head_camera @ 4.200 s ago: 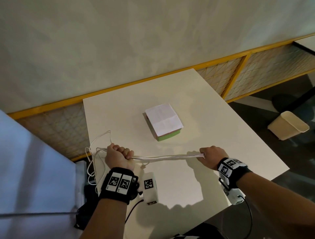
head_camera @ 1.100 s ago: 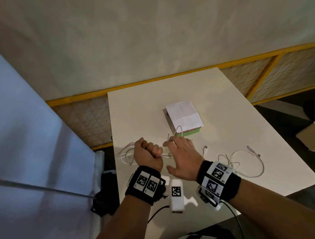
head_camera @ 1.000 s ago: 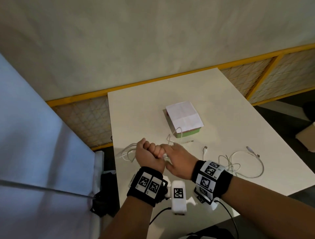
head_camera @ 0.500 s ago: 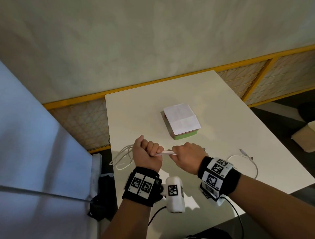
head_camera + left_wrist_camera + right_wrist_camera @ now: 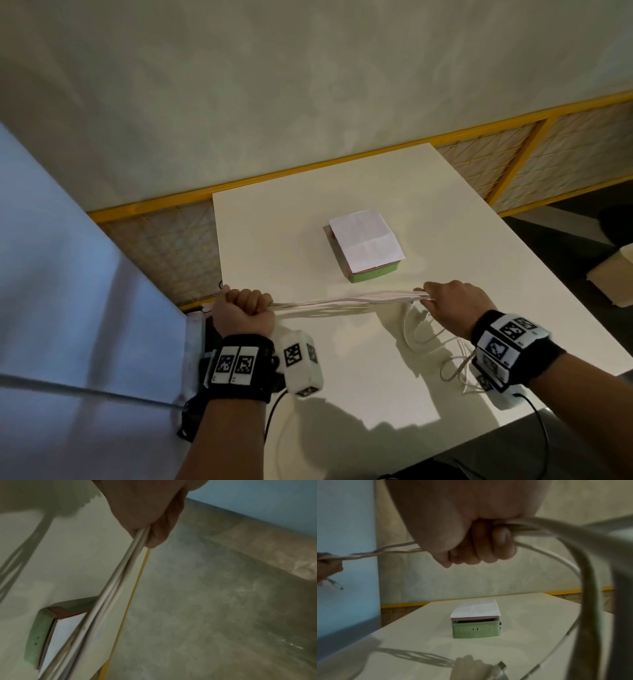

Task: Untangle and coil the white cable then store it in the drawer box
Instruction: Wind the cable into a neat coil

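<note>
our hands drawn apart from a half second ago, right hand (image 5: 452, 306) now well right of left hand (image 5: 241, 310), white cable (image 5: 346, 300) strands stretched taut between them, slack loops trailing beneath our right wrist

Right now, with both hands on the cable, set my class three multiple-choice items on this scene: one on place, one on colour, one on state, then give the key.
1. Where is the drawer box?
A. on the table, beyond the stretched cable
B. on the floor
C. in the left hand

2. What colour is the drawer front?
A. blue
B. green
C. black

3. How is the white cable between the hands?
A. lying loose on the table
B. stored in the box
C. pulled straight in several strands

Key: 1 A, it stands on the white table past the cable; 2 B, the right wrist view shows a green front; 3 C, the left hand and right hand grip it stretched.
</note>
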